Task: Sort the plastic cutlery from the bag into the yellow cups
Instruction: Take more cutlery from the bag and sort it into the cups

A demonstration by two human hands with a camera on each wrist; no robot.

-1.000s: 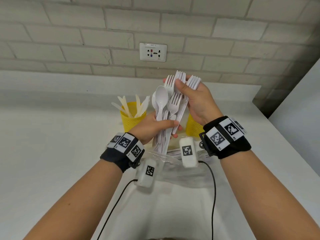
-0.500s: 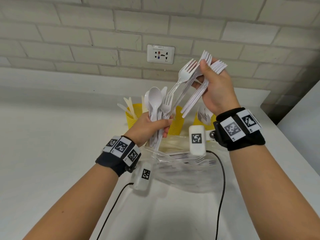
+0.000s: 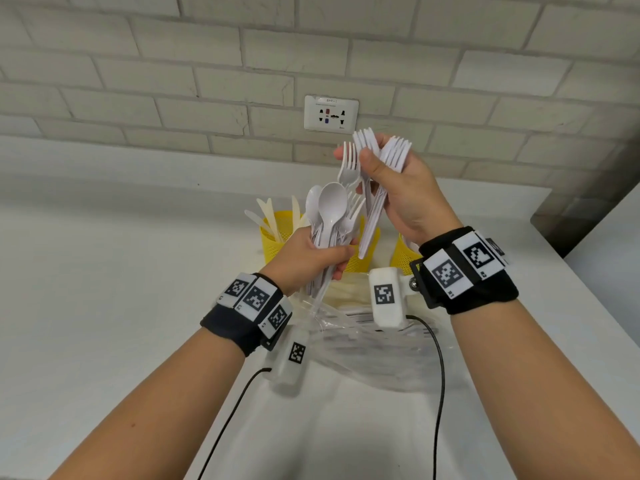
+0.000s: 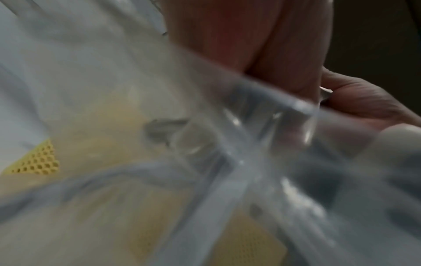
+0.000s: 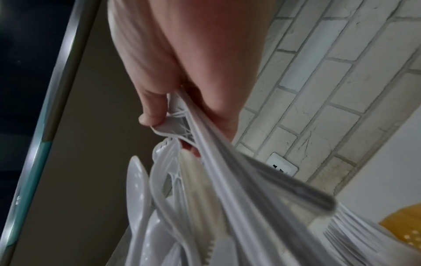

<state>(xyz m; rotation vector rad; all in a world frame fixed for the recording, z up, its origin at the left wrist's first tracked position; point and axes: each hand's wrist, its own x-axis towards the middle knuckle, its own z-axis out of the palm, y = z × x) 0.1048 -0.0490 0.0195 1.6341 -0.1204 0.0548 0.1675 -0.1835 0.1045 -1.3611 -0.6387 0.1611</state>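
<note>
My left hand (image 3: pixel 311 258) grips a bunch of white plastic spoons and forks (image 3: pixel 330 213) by their handles, heads up. Just to its right and higher, my right hand (image 3: pixel 388 181) holds a bundle of white forks (image 3: pixel 391 154), tines up, thumb across them. Both are raised over the counter in front of three yellow mesh cups: the left cup (image 3: pixel 277 237) holds cream knives, the middle cup (image 3: pixel 370 244) and right cup (image 3: pixel 401 258) are mostly hidden by my hands. The clear plastic bag (image 3: pixel 367 344) lies on the counter below my wrists. The right wrist view shows the fork handles (image 5: pixel 205 144) pinched in my fingers.
A white counter (image 3: pixel 104 289) runs to a brick wall with a power socket (image 3: pixel 331 114). The counter's right edge (image 3: pixel 568 268) drops off beside a grey corner. Wrist camera cables (image 3: pixel 440 375) trail over the counter toward me.
My right hand with the forks has come back down and left, close to the left hand's bunch, after lifting away to the upper right half a second ago.
</note>
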